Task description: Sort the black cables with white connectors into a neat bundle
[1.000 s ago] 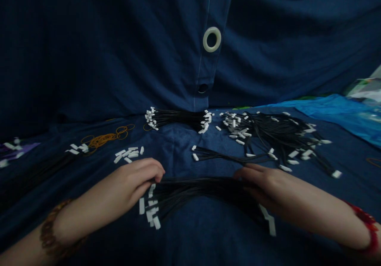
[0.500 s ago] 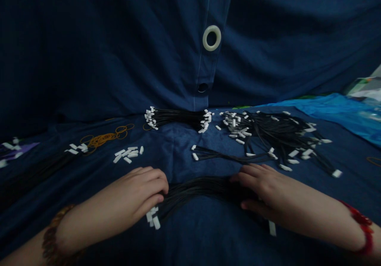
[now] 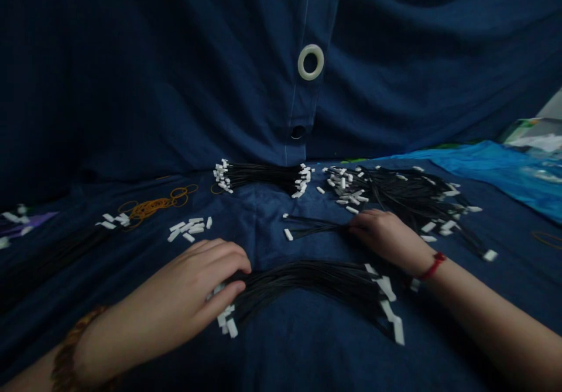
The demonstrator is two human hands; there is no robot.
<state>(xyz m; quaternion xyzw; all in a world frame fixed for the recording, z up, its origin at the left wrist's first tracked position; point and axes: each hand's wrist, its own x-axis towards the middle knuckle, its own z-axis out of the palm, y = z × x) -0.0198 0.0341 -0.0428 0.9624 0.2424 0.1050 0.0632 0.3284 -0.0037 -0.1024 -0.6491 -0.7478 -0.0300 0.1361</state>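
A bundle of black cables with white connectors at both ends lies curved on the blue cloth in front of me. My left hand is closed around its left end, hiding part of the connectors there. Farther up and to the right, my right hand pinches a few loose black cables, whose white-tipped ends point left. Just behind that hand is a tangled pile of black cables with white connectors. Another neat cable bundle lies at the back middle.
Orange rubber bands and a small group of white connectors lie to the left. More black cables stretch along the left side. Blue plastic lies at the back right. A dark blue curtain hangs behind.
My right hand has left the right end of the near bundle, uncovering its connectors, and moved up to the loose cables. My left hand has stayed on the bundle's left end.
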